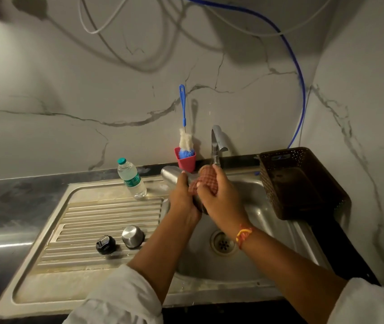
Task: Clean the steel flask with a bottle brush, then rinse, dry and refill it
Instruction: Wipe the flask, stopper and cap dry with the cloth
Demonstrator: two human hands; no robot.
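The left hand clamps the tilted brushed-steel flask over the steel sink so the right hand, gripping a red checked cloth, can wipe it dry.

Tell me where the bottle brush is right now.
In the head view, the bottle brush stands bristles-down in a red cup against the back wall, just left of the tap and right of the plastic water bottle.

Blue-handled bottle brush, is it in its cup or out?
In. The blue-handled bottle brush stands bristles-down inside the red plastic cup, against the marble wall.
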